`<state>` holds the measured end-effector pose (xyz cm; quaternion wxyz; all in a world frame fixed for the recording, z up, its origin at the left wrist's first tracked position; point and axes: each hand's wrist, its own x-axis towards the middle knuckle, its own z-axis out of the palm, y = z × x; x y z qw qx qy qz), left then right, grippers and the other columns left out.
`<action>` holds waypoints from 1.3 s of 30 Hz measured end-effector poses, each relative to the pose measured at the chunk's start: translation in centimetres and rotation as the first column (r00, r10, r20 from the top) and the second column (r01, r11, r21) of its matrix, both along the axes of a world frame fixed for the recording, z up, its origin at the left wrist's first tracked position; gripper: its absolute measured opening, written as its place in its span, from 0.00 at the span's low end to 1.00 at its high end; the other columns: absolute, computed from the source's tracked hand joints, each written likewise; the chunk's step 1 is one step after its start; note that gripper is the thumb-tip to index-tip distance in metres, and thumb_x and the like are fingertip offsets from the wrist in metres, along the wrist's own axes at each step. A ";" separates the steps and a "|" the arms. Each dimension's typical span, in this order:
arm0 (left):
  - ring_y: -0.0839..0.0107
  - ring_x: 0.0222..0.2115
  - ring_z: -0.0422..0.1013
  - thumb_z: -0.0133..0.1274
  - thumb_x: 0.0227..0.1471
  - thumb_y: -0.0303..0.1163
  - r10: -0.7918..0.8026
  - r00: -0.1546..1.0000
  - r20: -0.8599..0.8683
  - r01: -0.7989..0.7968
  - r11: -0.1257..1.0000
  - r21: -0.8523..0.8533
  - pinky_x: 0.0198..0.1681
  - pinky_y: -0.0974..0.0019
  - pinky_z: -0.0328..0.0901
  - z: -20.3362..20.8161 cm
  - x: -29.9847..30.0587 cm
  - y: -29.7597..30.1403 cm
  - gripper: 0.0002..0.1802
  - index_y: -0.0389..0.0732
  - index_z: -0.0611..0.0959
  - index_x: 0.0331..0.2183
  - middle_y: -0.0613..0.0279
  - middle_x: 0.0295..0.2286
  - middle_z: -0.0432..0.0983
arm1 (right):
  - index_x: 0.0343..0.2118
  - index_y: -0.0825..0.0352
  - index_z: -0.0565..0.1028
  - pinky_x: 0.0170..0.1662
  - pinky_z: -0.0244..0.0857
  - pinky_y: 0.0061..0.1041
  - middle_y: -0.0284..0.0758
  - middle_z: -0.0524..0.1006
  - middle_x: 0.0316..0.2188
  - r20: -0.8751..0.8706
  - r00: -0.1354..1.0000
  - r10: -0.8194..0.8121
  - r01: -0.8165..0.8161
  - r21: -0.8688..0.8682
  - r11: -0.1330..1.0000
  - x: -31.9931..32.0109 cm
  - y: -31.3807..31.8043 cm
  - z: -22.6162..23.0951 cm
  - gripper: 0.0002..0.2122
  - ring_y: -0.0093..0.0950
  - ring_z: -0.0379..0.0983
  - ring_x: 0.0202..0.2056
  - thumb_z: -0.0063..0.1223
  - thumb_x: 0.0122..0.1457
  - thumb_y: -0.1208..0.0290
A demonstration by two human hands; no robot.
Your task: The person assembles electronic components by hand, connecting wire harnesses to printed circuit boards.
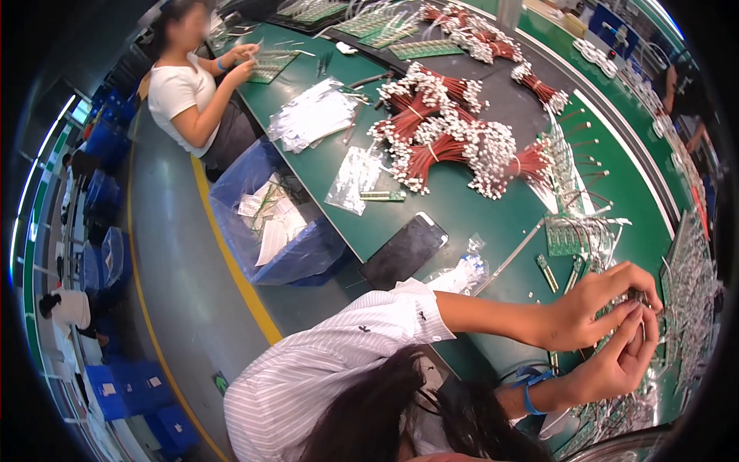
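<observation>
Left hand [589,309] and right hand [612,368]: together, closed at the fingertips around a small piece [636,296], mostly hidden; material, pointing and long axis impossible to tell. Location: over the smooth green table [493,219], right side. Nearby: narrow, straight circuit strips [547,273], steeply slanted. Beyond: bundled thin red wires [443,150], white-tipped; flat, dark rectangular phone [404,250].

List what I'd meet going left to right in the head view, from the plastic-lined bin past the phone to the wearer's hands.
Plastic-lined bin, black phone, bag of white parts, narrow green circuit strip, left hand and right hand together.
</observation>
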<state>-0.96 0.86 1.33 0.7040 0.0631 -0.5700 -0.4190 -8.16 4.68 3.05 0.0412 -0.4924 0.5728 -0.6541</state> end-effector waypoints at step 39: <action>0.62 0.37 0.68 0.37 0.55 0.28 -0.113 0.994 0.006 0.112 0.992 0.060 0.44 0.69 0.60 -0.1 1.7 -0.9 0.11 0.40 0.58 0.41 0.24 0.38 0.65 | 0.29 0.73 0.71 0.16 0.37 0.06 0.24 0.69 0.15 -0.168 0.984 0.054 -0.101 -0.287 0.953 2.0 -1.1 -0.6 0.10 0.05 0.48 0.13 0.56 0.43 0.89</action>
